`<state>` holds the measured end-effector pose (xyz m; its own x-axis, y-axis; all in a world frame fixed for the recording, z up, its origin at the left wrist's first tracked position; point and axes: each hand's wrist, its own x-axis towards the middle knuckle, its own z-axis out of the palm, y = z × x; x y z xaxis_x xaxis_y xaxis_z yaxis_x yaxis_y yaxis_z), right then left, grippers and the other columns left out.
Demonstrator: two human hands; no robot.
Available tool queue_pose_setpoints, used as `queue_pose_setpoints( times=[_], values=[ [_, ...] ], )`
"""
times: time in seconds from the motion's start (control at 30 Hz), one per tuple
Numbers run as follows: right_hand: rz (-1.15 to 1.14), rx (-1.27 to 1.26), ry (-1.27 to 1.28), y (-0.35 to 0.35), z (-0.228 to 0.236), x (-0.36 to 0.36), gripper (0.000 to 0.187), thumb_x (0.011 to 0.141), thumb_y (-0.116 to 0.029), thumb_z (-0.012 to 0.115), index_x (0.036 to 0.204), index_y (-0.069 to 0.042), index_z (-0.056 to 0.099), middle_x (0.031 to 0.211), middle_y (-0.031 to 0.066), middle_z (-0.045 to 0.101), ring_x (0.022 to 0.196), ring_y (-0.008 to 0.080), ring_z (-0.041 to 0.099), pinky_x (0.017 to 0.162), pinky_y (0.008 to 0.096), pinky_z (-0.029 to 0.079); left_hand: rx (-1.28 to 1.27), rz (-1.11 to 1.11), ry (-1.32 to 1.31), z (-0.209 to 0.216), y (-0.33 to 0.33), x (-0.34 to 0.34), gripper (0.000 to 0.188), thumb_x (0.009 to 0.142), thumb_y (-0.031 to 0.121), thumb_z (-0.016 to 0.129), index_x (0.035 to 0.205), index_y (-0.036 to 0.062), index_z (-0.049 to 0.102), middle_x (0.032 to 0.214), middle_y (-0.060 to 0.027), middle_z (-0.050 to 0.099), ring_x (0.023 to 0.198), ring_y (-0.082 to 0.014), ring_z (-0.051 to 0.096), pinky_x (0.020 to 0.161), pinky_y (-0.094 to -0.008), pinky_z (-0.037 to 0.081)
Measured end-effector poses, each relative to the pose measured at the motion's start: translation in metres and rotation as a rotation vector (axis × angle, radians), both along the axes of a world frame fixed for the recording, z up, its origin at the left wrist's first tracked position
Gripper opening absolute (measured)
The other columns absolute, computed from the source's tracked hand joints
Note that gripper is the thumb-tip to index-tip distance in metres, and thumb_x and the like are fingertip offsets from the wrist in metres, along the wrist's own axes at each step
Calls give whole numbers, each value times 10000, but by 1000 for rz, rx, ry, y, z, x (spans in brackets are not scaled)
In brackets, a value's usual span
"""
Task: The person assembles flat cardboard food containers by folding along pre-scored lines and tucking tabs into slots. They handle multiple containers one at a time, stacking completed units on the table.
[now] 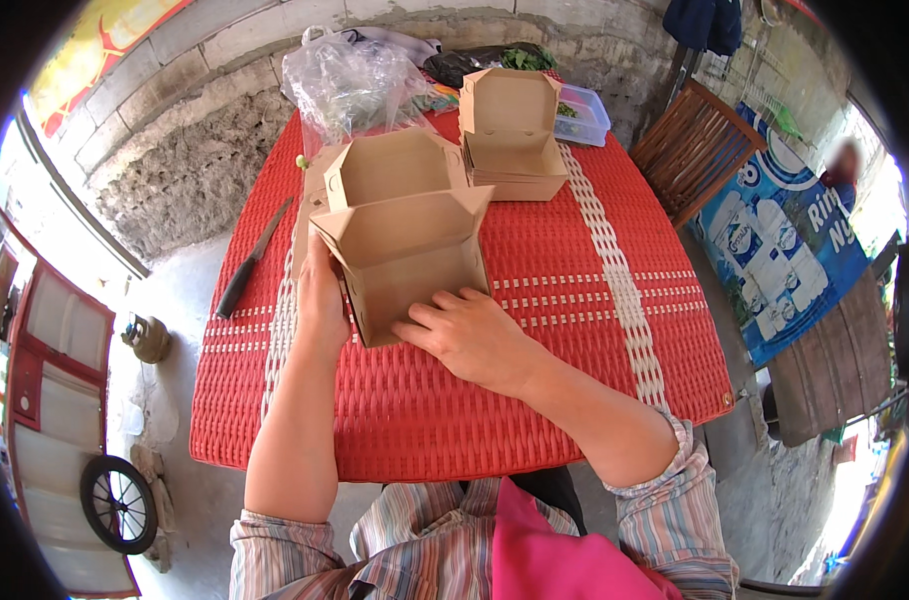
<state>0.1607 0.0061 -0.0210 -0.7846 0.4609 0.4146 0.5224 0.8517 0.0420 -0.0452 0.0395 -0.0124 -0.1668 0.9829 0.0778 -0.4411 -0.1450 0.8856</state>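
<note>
The grip is two-handed on one brown cardboard takeaway box [405, 250]: the left hand [320, 295] is closed around its left side wall, thumb side hidden behind the card, while the right hand [470, 335] lies flat with fingers spread against the box's near face, pressing more than clutching. Held that way, the box stands tilted on the red woven surface [575, 300], its open mouth and raised lid flap turned away from the person, so the walls look braced from two sides, probably to keep the folded shape from springing apart.

Just behind it, touching or nearly so, a flat piece of the same cardboard [310, 190] lies at the left. Further back sits a stack of folded boxes [515, 165], the top one open with its lid upright, within easy reach. A black-handled knife [253, 262] lies well apart at the surface's left edge. At the far end are a clear plastic bag with greens [350, 85] and a clear plastic container [585, 115], against a rough block wall [175, 170]. A wooden chair [695, 150] stands to the right.
</note>
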Motion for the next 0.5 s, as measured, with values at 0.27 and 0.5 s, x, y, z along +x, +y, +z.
queue_pose_setpoints(
  times=[0.27,0.5],
  values=[
    [7,-34,102,6,0,3,251,873,-120,537,1074,-152,684,919,12,621,918,198,640,811,363,521,47,-153,346,-7,-6,0,916,945,749,279,1541,53,277,1546,-116,374,1442,-269,323,1164,-428,306],
    [11,-56,69,7,6,8,320,885,-151,539,1172,-169,680,938,21,641,940,209,634,855,383,502,16,-36,588,11,-10,16,649,932,377,704,1412,9,469,1267,-110,609,1171,-186,556,991,-332,438]
  ],
)
